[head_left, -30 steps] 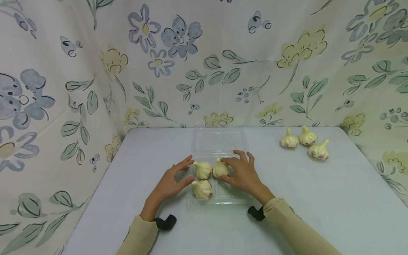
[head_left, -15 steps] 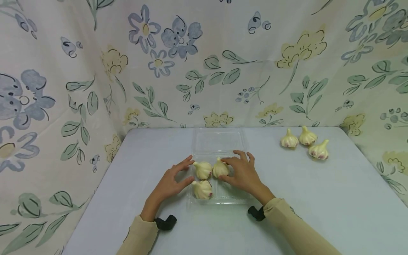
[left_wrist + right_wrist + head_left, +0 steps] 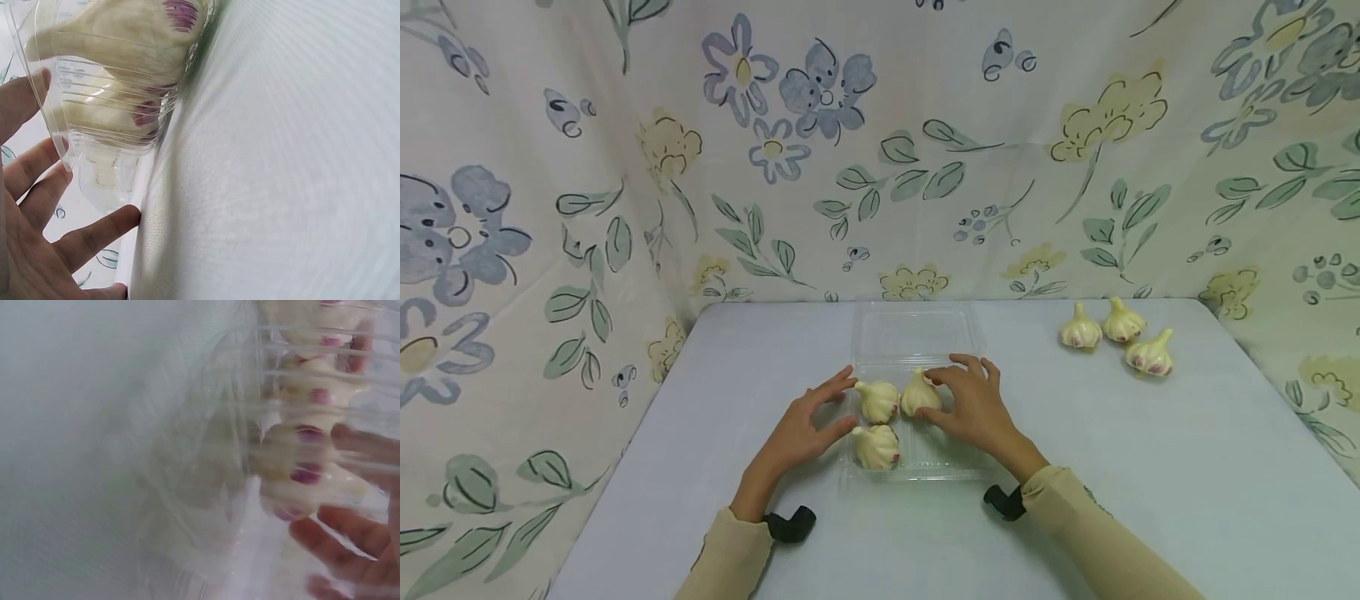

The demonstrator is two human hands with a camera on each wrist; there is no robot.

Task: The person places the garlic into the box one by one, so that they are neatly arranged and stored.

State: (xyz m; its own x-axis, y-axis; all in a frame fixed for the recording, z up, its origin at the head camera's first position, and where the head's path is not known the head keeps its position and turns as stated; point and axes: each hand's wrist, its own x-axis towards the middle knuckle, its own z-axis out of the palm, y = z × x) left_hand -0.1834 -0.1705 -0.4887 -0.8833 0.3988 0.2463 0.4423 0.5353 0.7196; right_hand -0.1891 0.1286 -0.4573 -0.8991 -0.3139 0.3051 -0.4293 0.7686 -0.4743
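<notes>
A clear plastic clamshell container (image 3: 951, 477) lies unfolded on the table, with three garlic bulbs in its near half. My right hand (image 3: 972, 408) holds one garlic bulb (image 3: 917, 395) between thumb and fingers, in the back row. Beside it on the left sits a second garlic bulb (image 3: 878, 402), and a third garlic bulb (image 3: 876, 447) lies in front of that one. With fingers spread, my left hand (image 3: 801, 429) rests along the container's left side; in the left wrist view its fingertips (image 3: 62, 172) are at the clear rim. Ridged plastic partly veils the bulbs in the right wrist view.
Three more garlic bulbs stand at the table's back right: one garlic bulb (image 3: 1081, 328) on the left, another garlic bulb (image 3: 1124, 320) behind, and a garlic bulb (image 3: 1151, 354) nearest. The container's lid (image 3: 913, 329) lies toward the back edge. A floral curtain (image 3: 880, 167) surrounds the table.
The right hand's fingertips and the garlic bulb between them have shifted very slightly toward the back. The left hand, the container and the other bulbs stay in place.
</notes>
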